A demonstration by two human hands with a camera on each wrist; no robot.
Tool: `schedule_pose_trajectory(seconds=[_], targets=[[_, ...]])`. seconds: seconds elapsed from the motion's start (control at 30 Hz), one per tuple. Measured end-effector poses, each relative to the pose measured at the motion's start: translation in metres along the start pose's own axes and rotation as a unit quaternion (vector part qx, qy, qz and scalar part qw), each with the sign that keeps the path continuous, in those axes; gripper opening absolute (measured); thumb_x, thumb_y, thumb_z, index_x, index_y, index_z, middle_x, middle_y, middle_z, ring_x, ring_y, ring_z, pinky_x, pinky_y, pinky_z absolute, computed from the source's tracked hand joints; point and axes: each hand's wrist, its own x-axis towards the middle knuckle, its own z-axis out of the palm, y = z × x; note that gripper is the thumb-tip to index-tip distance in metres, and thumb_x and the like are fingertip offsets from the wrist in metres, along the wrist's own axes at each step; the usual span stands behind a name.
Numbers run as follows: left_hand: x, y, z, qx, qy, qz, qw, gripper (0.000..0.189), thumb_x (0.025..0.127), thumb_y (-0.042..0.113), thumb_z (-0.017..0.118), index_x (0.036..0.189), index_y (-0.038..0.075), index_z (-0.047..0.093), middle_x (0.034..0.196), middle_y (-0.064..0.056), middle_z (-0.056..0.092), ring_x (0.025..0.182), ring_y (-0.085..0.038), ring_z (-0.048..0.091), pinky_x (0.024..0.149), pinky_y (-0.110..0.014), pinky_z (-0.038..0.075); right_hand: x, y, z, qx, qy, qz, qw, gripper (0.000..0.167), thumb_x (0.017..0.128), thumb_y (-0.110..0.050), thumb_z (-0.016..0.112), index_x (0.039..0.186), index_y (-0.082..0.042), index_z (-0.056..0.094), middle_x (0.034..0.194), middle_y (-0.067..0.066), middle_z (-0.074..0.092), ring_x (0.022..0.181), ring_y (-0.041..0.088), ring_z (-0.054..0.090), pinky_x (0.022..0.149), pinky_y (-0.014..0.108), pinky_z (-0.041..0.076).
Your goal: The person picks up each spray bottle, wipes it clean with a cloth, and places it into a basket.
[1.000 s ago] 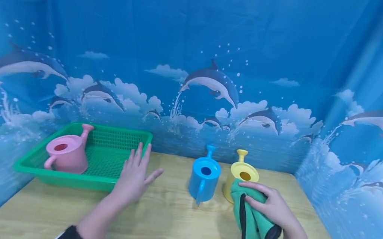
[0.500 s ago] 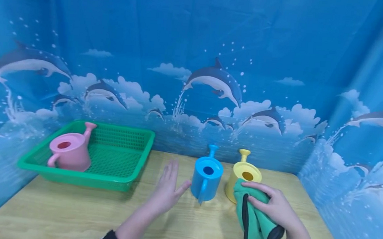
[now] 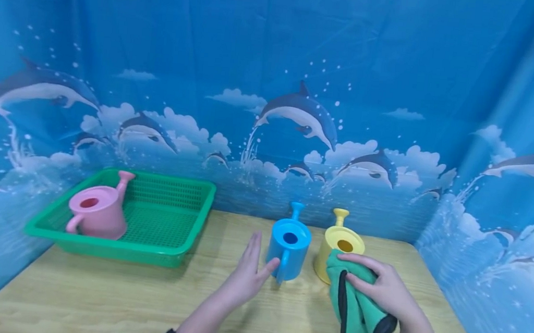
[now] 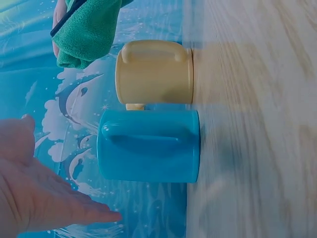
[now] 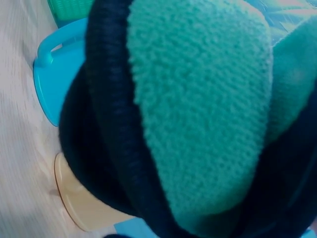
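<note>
A blue watering can stands upright on the table, its handle toward me. My left hand is just to its left, fingers straight and thumb spread; the left wrist view shows the hand apart from the can. In my right hand is a bunched green cloth with black edging, gripped between thumb and fingers. It hangs in front of a yellow watering can and hides part of it. The cloth fills most of the right wrist view and covers the right fingers there.
At the left a green plastic basket stands on the wooden table. A pink watering can sits inside its left part. A blue curtain with printed dolphins closes off the back and both sides.
My left hand has moved right, from beside the green basket to beside the blue watering can. The right hand still holds the cloth in nearly the same place. The view has shifted slightly.
</note>
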Motion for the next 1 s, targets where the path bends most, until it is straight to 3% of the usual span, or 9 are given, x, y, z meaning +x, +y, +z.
schedule_pose_trajectory(seconds=[0.2,0.37,0.6,1.0], targets=[[0.000,-0.003,0.004,-0.011,-0.015,0.002,0.9998,0.087,0.096,0.057,0.044,0.155,0.006,0.003,0.161,-0.018,0.002,0.147,-0.041,0.006,0.115,-0.061,0.015,0.000,0.002,0.000,0.000,0.001,0.001,1.0000,0.035,0.093,-0.021,0.065,0.128,-0.020,0.062,0.126,0.013,0.063,0.093,0.000,0.062,0.072,0.025,0.053],[0.001,-0.004,0.006,-0.022,-0.037,-0.013,0.9990,0.085,0.097,0.054,0.045,0.154,0.005,0.005,0.160,-0.022,0.006,0.145,-0.046,0.014,0.113,-0.063,0.018,0.001,0.001,0.000,0.004,-0.001,0.003,1.0000,0.036,0.093,-0.023,0.065,0.128,-0.021,0.061,0.128,0.013,0.062,0.094,0.001,0.063,0.073,0.025,0.054],[0.007,-0.005,0.007,-0.080,-0.079,-0.019,0.9935,0.079,0.099,0.049,0.046,0.154,0.004,0.013,0.156,-0.027,0.018,0.141,-0.052,0.021,0.107,-0.069,0.023,0.002,0.000,-0.002,0.002,-0.003,0.002,1.0000,0.035,0.093,-0.023,0.065,0.128,-0.021,0.061,0.128,0.012,0.062,0.096,0.000,0.062,0.073,0.025,0.053],[0.018,-0.011,0.013,-0.121,-0.130,-0.030,0.9836,0.067,0.100,0.039,0.050,0.147,-0.002,0.029,0.149,-0.027,0.036,0.136,-0.046,0.037,0.107,-0.060,0.034,0.000,0.000,-0.001,0.004,-0.005,0.011,0.9999,0.035,0.093,-0.024,0.065,0.128,-0.022,0.061,0.128,0.012,0.062,0.094,0.001,0.063,0.073,0.025,0.053]])
